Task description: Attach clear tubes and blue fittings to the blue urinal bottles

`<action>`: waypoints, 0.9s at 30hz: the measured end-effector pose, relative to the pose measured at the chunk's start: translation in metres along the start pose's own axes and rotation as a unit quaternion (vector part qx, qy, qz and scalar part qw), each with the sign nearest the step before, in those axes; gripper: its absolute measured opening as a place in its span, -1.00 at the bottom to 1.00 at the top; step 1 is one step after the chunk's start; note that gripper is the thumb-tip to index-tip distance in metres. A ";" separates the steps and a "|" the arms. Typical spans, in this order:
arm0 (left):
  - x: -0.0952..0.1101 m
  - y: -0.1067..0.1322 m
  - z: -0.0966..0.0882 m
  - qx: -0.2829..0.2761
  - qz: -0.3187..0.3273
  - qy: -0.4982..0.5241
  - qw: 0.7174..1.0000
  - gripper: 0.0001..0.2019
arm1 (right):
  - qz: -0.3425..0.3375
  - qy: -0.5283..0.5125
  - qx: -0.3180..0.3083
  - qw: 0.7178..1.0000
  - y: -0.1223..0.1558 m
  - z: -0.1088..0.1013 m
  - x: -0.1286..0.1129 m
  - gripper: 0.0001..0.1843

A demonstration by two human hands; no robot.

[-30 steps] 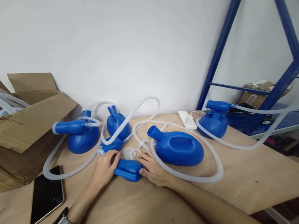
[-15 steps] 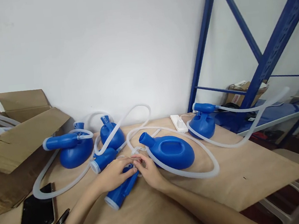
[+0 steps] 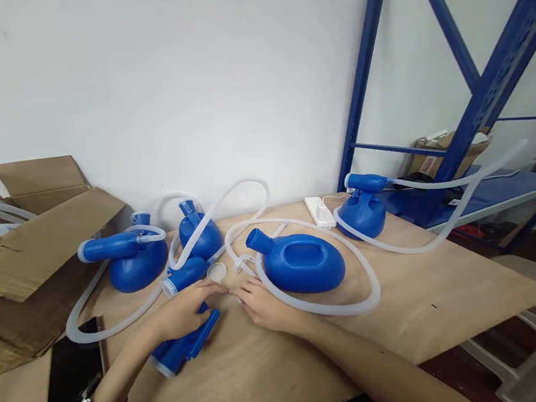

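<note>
Hands have just eased apart a bit: half a second ago the fingers of both were bunched together over the blue moulded piece [image 3: 181, 349], and now the small translucent round cap [image 3: 217, 272] is sitting out in the open on the plywood surface [image 3: 430, 311], just above them. The blue moulded piece has ended up lying on its side under the left hand [image 3: 182, 312], which rests over it with the fingers stretched out flat, open and not really gripping anything. The right hand [image 3: 262, 305] is down on the surface next to it, fingers loosely curled; can't tell if they're pinching something tiny, since nothing shows clearly there.

Right by the right hand sits a big blue plastic bottle [image 3: 299, 265] with clear silicone tubing [image 3: 377, 288] looped around it. Two more blue bottles are off to the left and one to the right, and a phone [image 3: 69, 372] lies near the left wrist, below an open cardboard box [image 3: 28, 267].
</note>
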State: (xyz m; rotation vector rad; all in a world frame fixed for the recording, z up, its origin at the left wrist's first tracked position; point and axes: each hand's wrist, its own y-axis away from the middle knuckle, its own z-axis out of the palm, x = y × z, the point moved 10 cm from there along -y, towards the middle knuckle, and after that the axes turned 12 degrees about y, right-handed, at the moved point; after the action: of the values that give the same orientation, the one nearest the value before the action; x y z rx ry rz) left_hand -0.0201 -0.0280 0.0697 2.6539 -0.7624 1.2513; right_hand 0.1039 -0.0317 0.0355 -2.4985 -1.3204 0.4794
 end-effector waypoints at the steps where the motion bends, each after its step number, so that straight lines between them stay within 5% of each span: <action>1: 0.002 0.001 -0.002 -0.001 -0.002 0.000 1.000 -0.48 | 0.000 -0.003 -0.002 1.000 0.000 0.000 0.001 -0.45; 6: 0.019 -0.009 0.000 0.042 -0.028 -0.014 0.999 -0.70 | 0.066 -0.188 0.086 0.976 -0.004 -0.020 0.015 -0.56; 9: 0.041 -0.019 -0.007 0.119 -0.016 0.002 0.993 -0.86 | 0.134 -0.381 0.134 0.905 -0.006 -0.022 0.033 -0.59; 11: 0.057 -0.022 -0.015 0.164 0.010 0.034 0.986 -0.77 | 0.150 -0.477 0.137 0.855 -0.008 -0.020 0.035 -0.52; 16: 0.075 -0.034 -0.007 0.102 0.031 0.115 0.988 -0.64 | 0.180 -0.629 0.146 0.742 -0.007 -0.018 0.030 -0.43; 20: 0.064 -0.039 -0.003 0.096 -0.030 0.242 0.965 -0.67 | 0.195 -0.671 0.148 0.699 -0.006 -0.029 0.026 -0.48; 22: 0.055 -0.040 -0.005 0.121 -0.076 0.328 0.934 -0.73 | 0.193 -0.638 0.164 0.727 -0.001 -0.050 0.032 -0.51; 24: 0.044 -0.040 -0.007 0.156 -0.130 0.439 0.875 -0.81 | 0.189 -0.518 0.195 0.811 0.009 -0.087 0.047 -0.53; 26: 0.038 -0.042 -0.006 0.178 -0.164 0.532 0.811 -0.86 | 0.192 -0.292 0.243 0.905 0.028 -0.133 0.065 -0.57; 27: 0.037 -0.046 -0.005 0.180 -0.170 0.558 0.792 -0.87 | 0.207 -0.163 0.273 0.925 0.041 -0.156 0.077 -0.58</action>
State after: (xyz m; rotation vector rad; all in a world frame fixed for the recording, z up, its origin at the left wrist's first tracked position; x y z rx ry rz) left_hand 0.0183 -0.0014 0.1059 1.5240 0.1619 2.5195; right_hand 0.2390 -0.0032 0.1491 -2.2520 -0.5994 1.2143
